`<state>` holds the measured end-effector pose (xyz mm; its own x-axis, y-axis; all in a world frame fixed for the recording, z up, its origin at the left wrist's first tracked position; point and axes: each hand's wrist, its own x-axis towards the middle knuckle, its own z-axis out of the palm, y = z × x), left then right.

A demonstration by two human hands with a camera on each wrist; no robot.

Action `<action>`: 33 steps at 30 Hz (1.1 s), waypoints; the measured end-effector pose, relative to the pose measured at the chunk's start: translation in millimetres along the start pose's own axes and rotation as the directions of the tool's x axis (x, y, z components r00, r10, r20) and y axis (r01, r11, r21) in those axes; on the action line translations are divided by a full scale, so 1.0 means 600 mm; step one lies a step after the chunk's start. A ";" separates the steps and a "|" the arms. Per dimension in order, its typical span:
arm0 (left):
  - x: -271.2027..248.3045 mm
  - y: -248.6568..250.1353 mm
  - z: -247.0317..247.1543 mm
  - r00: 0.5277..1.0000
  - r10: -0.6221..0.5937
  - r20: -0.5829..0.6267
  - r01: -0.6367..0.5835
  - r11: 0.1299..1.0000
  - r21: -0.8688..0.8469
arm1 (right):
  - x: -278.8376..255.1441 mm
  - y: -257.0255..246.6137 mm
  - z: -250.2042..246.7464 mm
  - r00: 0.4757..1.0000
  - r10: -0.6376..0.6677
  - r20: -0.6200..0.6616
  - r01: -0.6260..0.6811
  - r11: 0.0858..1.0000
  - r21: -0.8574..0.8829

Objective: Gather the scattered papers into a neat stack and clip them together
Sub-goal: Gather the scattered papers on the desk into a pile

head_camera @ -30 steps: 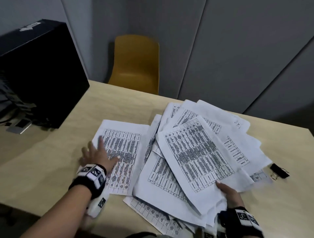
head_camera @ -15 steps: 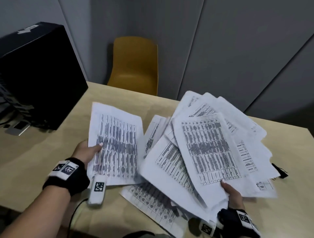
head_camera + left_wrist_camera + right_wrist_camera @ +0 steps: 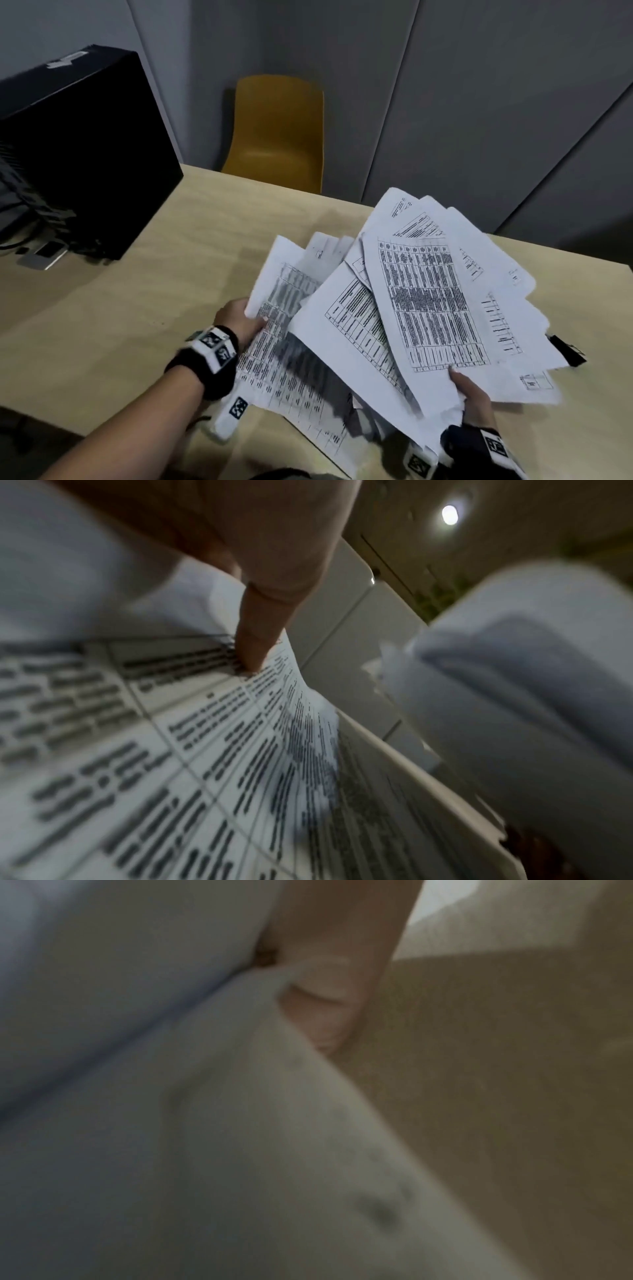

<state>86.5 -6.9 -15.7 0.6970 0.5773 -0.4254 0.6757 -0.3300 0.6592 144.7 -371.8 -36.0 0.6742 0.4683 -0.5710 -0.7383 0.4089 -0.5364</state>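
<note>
Several printed sheets with tables form a loose fan of papers (image 3: 428,308) lifted off the wooden table (image 3: 137,308). My left hand (image 3: 239,318) pinches the left sheet (image 3: 284,301) at its edge, thumb on top; the left wrist view shows that thumb (image 3: 255,642) pressed on the print. My right hand (image 3: 469,394) grips the near edge of the bigger bunch, thumb on top, fingers hidden beneath; the right wrist view is blurred, with a finger (image 3: 329,993) against paper (image 3: 205,1123). A black binder clip (image 3: 567,349) lies on the table, half hidden behind the papers' right edge.
A black box-like case (image 3: 78,154) stands on the table at the far left, with cables and a small device (image 3: 44,253) beside it. A yellow chair (image 3: 277,133) stands behind the table against grey wall panels.
Both hands have lifted the sheets off the table. My left hand has carried its sheet rightward until it overlaps the bunch in my right hand, which has tilted up.
</note>
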 end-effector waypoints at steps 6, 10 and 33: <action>-0.008 0.048 0.065 0.998 -0.018 -0.058 0.036 0.943 0.331 | -0.017 0.008 0.039 0.989 -0.019 -0.147 0.018 1.000 -0.003; -0.004 0.066 0.088 0.993 -0.038 0.113 0.008 0.966 0.258 | -0.033 0.000 0.077 0.982 -0.044 -0.184 0.048 0.999 0.021; 0.020 -0.108 -0.105 0.931 -0.203 -0.304 0.064 0.909 -0.412 | 0.030 0.016 -0.010 0.845 -0.095 -0.526 -0.078 0.952 -0.296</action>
<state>36.0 68.6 -24.6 0.4381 0.8317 -0.3411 0.5597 0.0446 0.8275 150.3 -364.0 -55.0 0.6490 -0.0547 -0.7588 -0.7500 0.1209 -0.6503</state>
